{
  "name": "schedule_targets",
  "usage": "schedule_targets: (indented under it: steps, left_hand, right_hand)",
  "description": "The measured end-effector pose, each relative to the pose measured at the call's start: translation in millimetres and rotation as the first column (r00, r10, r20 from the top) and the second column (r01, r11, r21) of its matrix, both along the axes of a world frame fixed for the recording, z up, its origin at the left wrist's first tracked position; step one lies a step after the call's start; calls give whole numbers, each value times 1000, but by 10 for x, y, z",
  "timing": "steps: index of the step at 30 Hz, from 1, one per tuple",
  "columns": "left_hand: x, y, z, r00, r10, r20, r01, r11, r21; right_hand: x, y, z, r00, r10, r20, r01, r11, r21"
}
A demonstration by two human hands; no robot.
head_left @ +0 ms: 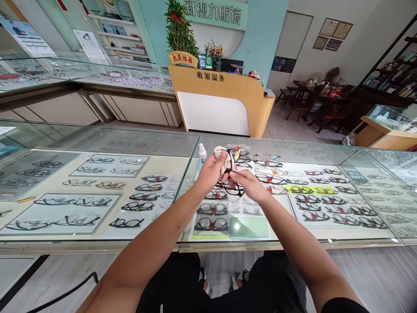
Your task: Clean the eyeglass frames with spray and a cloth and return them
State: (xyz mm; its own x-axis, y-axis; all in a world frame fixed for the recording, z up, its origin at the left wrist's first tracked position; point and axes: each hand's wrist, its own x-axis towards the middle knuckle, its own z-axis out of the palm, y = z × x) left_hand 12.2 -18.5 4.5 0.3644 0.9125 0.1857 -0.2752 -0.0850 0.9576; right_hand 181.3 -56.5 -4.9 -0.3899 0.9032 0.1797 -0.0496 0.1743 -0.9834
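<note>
Over a long, clear-glass display counter (293, 247), holding dark-rimmed eyeglasses (233, 190): bunching soft cream cloth (219, 150) in left hand (211, 168) with fingers curled, apparently pinching the frame with right hand (249, 180). Probably weighing little, scratching easily; calling for gripping by the rims.

The cloth (219, 150) and the left hand (211, 168) hide a part of the dark eyeglasses (232, 164). The upper edge cuts the plant (179, 28); text in the wall frames (342, 30) is too small for reading.
</note>
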Motion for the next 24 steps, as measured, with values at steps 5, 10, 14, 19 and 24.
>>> schedule_targets:
  steps: [5,10,14,19,24]
  left_hand:
    - [17,105,-12,982,84,171,-69,993,-93]
    - [2,161,-51,973,157,168,-128,977,-172]
    - [-7,89,-87,998,70,1,-69,986,-151]
    - [47,-77,-42,989,-82,-119,78,996,-43]
    - [99,-168,3,969,-184,-168,185,983,-8]
  right_hand:
    - [137,19,67,994,-30,-104,29,999,-13]
    - [265,19,151,959,-217,-180,228,973,39]
    - [306,50,151,907,-352,-231,386,914,123]
    - [257,84,75,920,-318,-228,351,928,126]
    - [197,88,21,928,-289,-237,311,948,62]
